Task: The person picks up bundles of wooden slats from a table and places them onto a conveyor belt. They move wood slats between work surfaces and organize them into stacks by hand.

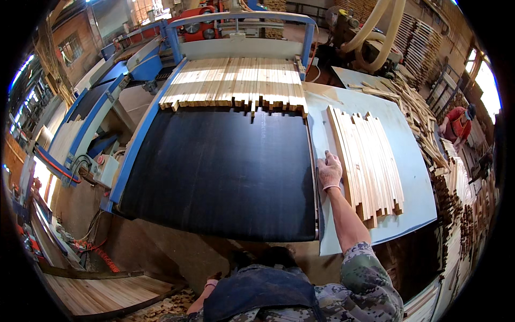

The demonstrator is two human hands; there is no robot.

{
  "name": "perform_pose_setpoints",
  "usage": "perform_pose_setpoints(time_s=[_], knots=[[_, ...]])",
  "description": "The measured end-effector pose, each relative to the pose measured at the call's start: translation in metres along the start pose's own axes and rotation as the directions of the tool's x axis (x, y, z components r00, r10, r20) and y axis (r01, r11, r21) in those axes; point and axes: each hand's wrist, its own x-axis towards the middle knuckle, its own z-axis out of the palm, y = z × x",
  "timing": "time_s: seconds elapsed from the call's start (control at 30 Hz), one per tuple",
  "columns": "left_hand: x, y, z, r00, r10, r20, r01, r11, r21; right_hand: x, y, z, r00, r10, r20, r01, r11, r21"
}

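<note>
My right hand [330, 170], in a pale knit glove with pinkish fingers, is closed above the pale blue board [370, 228]. Its fingers are curled in, and no strip sticks out from them. Just to its right lies a row of wooden strips [370, 161], side by side with uneven ends. My left hand [212, 282], also gloved, hangs low beside my dark apron; its fingers are mostly hidden. Ahead, a wider row of wooden strips [236, 80] rests on the black conveyor belt [225, 172], its near ends ragged.
A blue machine frame [241, 17] spans the belt's far end. Loose offcuts [413, 102] heap beyond the board. A person in red [457, 124] bends over stacked wood at the right. A second conveyor [91, 121] runs at left. A tray of strips [102, 292] stands lower left.
</note>
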Motion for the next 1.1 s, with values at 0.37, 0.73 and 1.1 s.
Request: perform_pose_setpoints(time_s=[0.37, 0.73, 1.1], knots=[[-0.004, 0.018, -0.014, 0.999, 0.032, 0.003, -0.033, 0.998, 0.057, 0.004, 0.008, 0.009, 0.998, -0.02, -0.057, 0.022, 0.999, 0.023], [0.002, -0.002, -0.045, 0.956, 0.159, -0.248, -0.115, 0.976, 0.183, 0.004, 0.003, 0.003, 0.999, 0.03, 0.021, -0.03, 0.999, 0.024], [-0.138, 0.194, -0.228, 0.868, 0.482, -0.121, -0.361, 0.446, -0.819, 0.002, 0.009, 0.006, 1.0, 0.022, 0.014, -0.022, 1.0, 0.015]])
